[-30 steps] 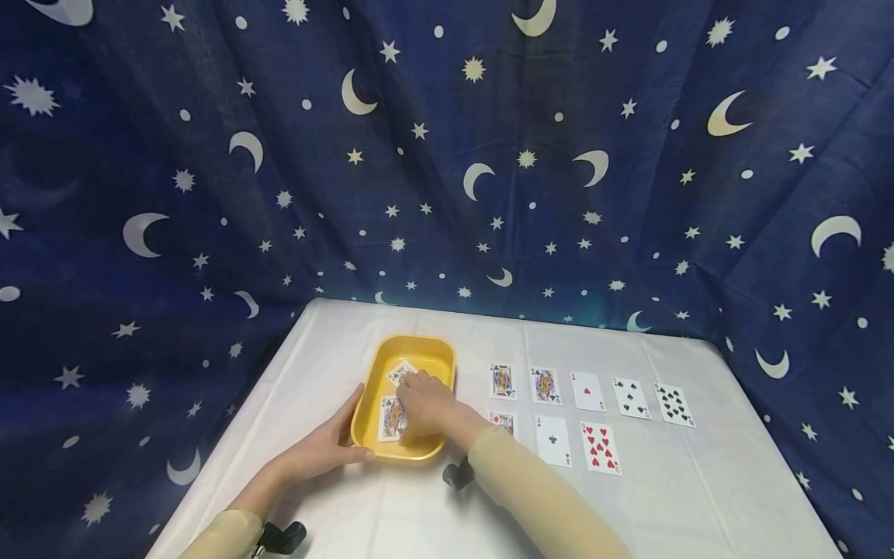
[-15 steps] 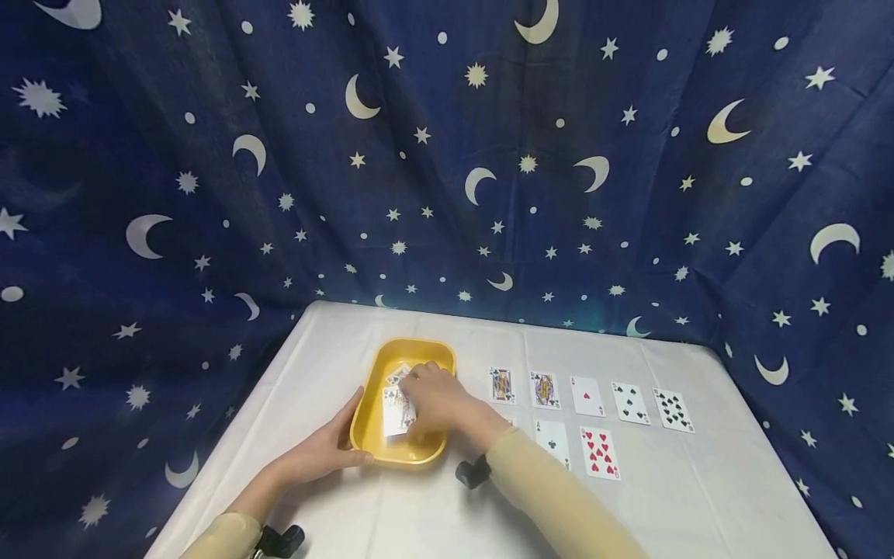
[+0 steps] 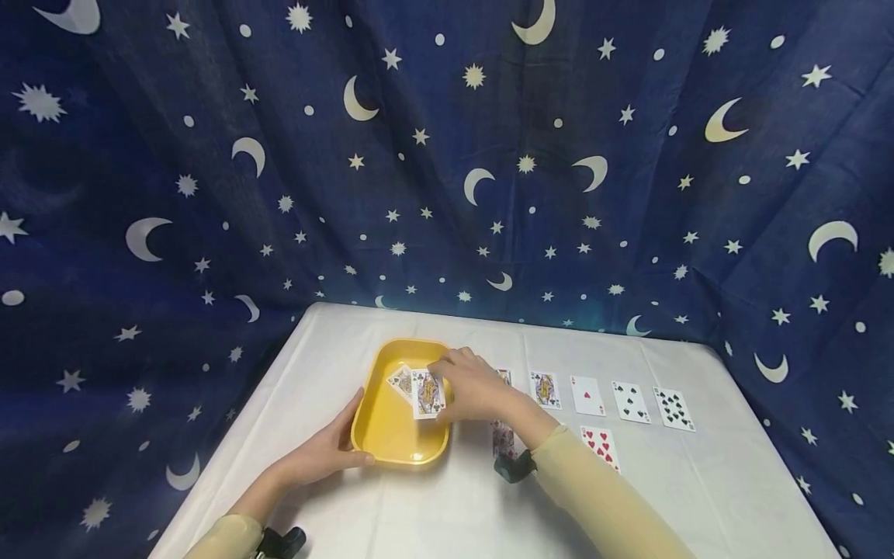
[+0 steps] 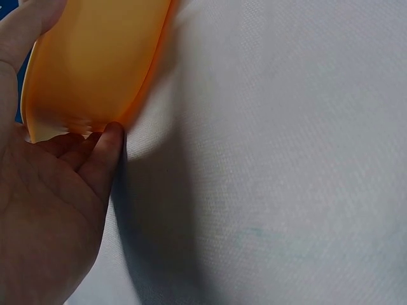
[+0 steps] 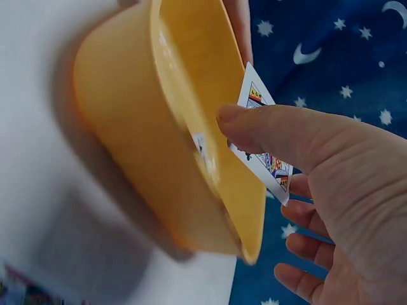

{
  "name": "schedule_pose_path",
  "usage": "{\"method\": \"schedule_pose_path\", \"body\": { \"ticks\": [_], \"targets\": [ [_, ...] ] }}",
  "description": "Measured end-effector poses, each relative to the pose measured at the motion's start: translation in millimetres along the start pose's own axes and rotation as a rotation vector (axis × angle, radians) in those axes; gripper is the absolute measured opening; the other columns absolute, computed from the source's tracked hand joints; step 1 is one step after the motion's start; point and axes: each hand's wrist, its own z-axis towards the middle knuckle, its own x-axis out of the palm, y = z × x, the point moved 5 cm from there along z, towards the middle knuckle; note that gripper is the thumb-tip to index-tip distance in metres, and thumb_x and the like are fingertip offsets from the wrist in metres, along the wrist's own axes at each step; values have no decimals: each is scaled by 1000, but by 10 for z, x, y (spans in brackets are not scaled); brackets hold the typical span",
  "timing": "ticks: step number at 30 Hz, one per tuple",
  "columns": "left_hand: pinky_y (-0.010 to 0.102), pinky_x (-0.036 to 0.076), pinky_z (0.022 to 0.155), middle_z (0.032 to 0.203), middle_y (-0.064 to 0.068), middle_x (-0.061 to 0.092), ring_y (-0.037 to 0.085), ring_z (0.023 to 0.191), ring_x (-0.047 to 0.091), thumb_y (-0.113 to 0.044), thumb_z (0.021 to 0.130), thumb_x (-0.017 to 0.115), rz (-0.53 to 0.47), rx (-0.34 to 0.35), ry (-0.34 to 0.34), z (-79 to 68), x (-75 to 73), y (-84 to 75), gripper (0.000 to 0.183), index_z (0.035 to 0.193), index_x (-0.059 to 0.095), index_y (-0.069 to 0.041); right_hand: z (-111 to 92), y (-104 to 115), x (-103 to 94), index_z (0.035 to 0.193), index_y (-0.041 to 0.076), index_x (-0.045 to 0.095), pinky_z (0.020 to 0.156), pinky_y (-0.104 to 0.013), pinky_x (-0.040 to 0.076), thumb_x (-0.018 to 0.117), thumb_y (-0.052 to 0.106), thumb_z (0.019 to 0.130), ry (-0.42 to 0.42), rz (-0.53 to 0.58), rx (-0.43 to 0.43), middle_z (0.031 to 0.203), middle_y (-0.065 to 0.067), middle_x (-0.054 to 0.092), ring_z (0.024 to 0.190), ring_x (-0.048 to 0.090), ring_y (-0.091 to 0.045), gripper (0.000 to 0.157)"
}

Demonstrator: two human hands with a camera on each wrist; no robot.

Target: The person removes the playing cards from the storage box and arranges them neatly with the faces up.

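Note:
A yellow tray [image 3: 391,435] stands on the white-covered table. My left hand [image 3: 324,450] holds its near left corner, fingers along the left wall and thumb at the front; the left wrist view shows the fingertips [image 4: 113,130] against the tray. Over the tray's right side, my right hand [image 3: 475,388] pinches a playing card [image 3: 428,396], a black-suited face card, between thumb and fingers. In the right wrist view the card [image 5: 280,175] tilts above the tray's rim, the other fingers loosely bent. Another face card [image 3: 400,380] lies inside the tray, partly covered by the held one.
Right of the tray, face-up cards lie in two rows. The back row includes a face card [image 3: 545,390], an ace of hearts [image 3: 588,396] and spades [image 3: 673,409]. In front are a heart card [image 3: 601,446] and another face card [image 3: 502,439], partly hidden by my right arm. A starry curtain [image 3: 447,155] hangs behind.
My right hand has lifted a face card off the tray's bottom and moved right, toward the tray's right rim. My left hand has stayed at the tray's corner.

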Motion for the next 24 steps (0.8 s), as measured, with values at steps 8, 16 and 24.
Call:
{"method": "schedule_pose_path", "body": {
  "ticks": [8,16,24],
  "targets": [
    [43,16,110,153,-16,4,11,139,12,-39,70,80,14,-39,-4,-2,17,-13,111,147,1,-41,-332,-431,-156,133,26,48,104,-41,31,81,52,57,-24,16,90,127,8,44,119,34,-14,86],
    [43,16,110,153,-15,3,12,139,12,-36,71,80,-2,-20,7,12,25,-24,111,147,0,-40,-744,-896,-266,132,26,50,102,-40,33,83,47,58,-53,15,180,127,7,46,119,36,-14,84],
    [41,16,110,153,-16,2,10,138,12,-38,70,80,-4,-24,11,11,17,-24,111,147,-1,-40,-1121,-1273,-314,134,23,49,101,-47,33,84,46,58,-51,14,227,128,3,46,120,37,-20,86]
  ]
}}
